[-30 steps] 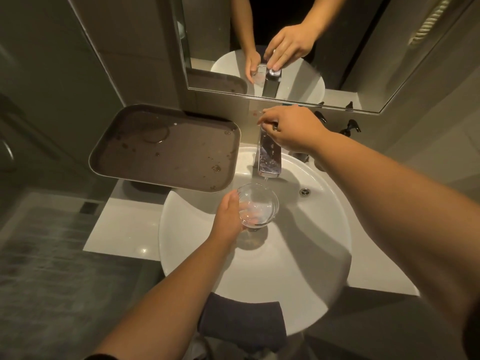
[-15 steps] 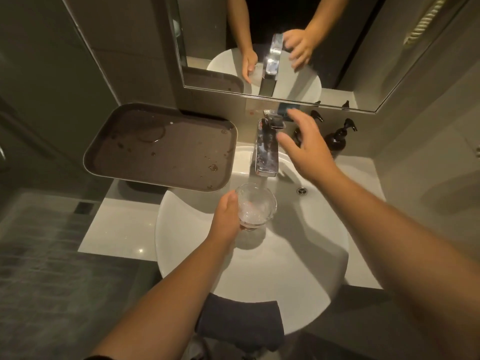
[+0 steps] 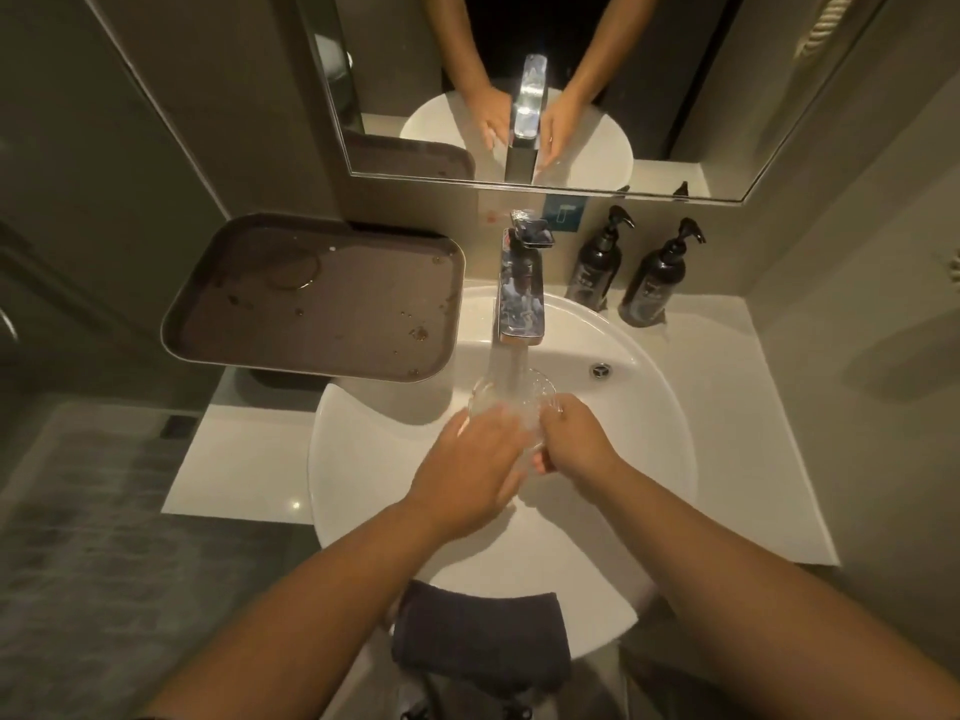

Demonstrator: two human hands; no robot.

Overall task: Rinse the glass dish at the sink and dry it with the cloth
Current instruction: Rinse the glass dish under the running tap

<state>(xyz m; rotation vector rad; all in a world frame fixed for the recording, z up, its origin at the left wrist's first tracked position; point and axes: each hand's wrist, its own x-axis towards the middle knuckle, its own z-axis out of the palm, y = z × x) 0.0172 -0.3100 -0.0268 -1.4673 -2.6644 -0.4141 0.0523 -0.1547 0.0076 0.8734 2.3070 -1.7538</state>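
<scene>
A small clear glass dish (image 3: 511, 397) is held over the round white sink (image 3: 654, 459), right under the chrome tap (image 3: 521, 298). Water streams from the spout into the dish. My left hand (image 3: 475, 472) grips the dish from the left and below. My right hand (image 3: 574, 439) holds its right rim, with fingers curled around the edge. A dark folded cloth (image 3: 480, 636) hangs over the sink's near rim, between my forearms.
A dark brown tray (image 3: 317, 298), wet with droplets, sits left of the tap, overhanging the sink rim. Two dark pump bottles (image 3: 597, 262) (image 3: 657, 278) stand on the white counter (image 3: 753, 407) at the back right. A mirror (image 3: 519, 85) hangs above.
My right hand left the tap handle and came down to the dish's right side. Water now runs from the spout. The dish has stayed under the tap in my left hand.
</scene>
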